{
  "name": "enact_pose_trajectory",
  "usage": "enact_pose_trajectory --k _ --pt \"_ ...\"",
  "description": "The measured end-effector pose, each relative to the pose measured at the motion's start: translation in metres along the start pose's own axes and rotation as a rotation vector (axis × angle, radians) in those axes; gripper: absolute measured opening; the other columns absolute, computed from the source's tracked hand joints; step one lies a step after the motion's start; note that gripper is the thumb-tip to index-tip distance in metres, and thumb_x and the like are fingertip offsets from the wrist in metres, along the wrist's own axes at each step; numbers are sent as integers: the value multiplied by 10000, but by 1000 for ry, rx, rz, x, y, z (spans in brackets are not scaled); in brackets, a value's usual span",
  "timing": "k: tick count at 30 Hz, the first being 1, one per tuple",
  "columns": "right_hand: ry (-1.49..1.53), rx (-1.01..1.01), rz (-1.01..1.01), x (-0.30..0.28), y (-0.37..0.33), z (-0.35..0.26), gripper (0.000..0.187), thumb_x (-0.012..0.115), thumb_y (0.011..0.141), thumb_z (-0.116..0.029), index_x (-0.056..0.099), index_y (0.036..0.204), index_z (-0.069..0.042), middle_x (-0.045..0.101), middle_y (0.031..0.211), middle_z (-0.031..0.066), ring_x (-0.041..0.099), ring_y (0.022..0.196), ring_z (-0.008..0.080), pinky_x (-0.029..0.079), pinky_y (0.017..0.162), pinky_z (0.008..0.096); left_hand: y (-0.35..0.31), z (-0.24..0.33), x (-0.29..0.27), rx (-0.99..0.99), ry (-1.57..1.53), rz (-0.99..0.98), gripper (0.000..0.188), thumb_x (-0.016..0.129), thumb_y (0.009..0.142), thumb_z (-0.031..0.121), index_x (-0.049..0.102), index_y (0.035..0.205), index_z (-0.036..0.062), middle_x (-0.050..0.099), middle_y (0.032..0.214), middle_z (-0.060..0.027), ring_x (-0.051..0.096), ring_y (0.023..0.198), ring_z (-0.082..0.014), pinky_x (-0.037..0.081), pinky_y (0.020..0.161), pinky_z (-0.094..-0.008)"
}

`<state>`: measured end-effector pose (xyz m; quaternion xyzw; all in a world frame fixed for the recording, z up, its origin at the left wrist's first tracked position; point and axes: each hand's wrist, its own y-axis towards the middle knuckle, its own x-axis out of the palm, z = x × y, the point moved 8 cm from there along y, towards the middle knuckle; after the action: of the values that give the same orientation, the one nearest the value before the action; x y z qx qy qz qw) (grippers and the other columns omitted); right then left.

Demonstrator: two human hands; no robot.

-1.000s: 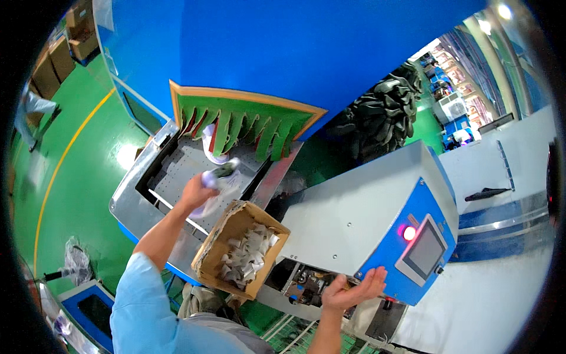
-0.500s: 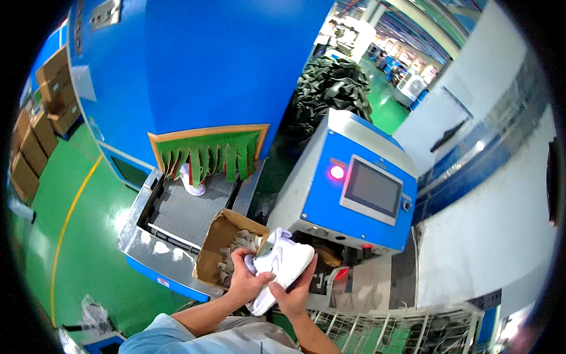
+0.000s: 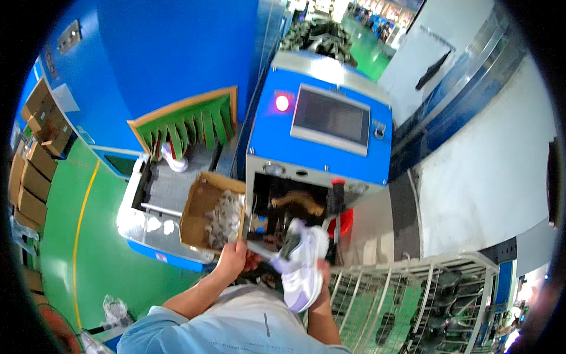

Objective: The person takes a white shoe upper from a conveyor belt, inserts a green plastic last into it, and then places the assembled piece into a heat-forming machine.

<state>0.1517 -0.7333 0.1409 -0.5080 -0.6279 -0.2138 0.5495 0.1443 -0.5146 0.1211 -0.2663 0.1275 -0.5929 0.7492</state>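
Note:
A white sneaker with pale lilac parts [image 3: 303,272] is in my right hand [image 3: 322,288], tilted, with my fingers along its sole side. To its left, beside the near edge of the carton, my left hand [image 3: 234,257] is closed. A blurred pale strip runs from the left hand toward the shoe's opening; I cannot tell what it is. An open cardboard carton [image 3: 194,219] stands just beyond the left hand, holding many crumpled whitish pieces [image 3: 224,218]. Another white shoe [image 3: 175,158] lies on the conveyor [image 3: 168,186] by the green strip curtain [image 3: 188,128].
A blue-topped machine [image 3: 272,131] with a dark screen [image 3: 331,118] and glowing red lamp [image 3: 282,103] stands ahead. Its dark opening is close to the shoe. A red bucket [image 3: 346,223] sits behind a black-handled lever [image 3: 336,197]. A white wire rack [image 3: 377,295] holds dark pieces at lower right.
My left hand has come off the shoe and moved away from it, while the right hand keeps hold of it. The shoe has shifted right and lower; the view has turned toward the machine.

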Motion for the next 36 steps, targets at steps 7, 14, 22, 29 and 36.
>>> enact_pose_trajectory --k 7,14,22,29,36 --pt "-604 132 56 -35 -3 -10 866 647 726 -26 308 1519 -98 477 1438 112 518 1260 229 411 1041 339 0 -50 60 -183 -102 -421 443 510 1003 423 566 1194 27 607 989 -30 563 820 -175 489 751 -301" --pt "-487 26 355 -65 -14 -19 777 593 743 -28 348 1481 -33 542 1356 117 587 1165 245 469 989 347 -2 -14 51 276 515 -361 379 622 943 347 580 1165 42 669 895 -149 644 806 -241 503 729 -313" --pt "-1192 -273 497 11 61 -77 804 664 797 -79 305 1516 -92 474 1412 147 517 1221 246 434 993 358 40 -44 76 36 44 -632 311 511 1016 317 537 1195 64 594 1064 0 563 997 -128 447 924 -296" --pt "-2415 -32 500 18 122 -37 955 667 807 -404 92 1560 -289 489 1330 347 575 1126 483 514 891 466 76 -136 105 -454 -556 -518 454 529 991 416 516 1301 85 547 1260 -17 478 1190 -165 341 1053 -351" --pt "-2301 22 702 22 142 -42 868 636 830 -472 216 1533 -185 366 1367 376 409 1244 512 419 983 502 76 -82 18 -305 -81 -474 391 598 945 423 614 971 33 673 872 -73 626 789 -150 498 739 -284"
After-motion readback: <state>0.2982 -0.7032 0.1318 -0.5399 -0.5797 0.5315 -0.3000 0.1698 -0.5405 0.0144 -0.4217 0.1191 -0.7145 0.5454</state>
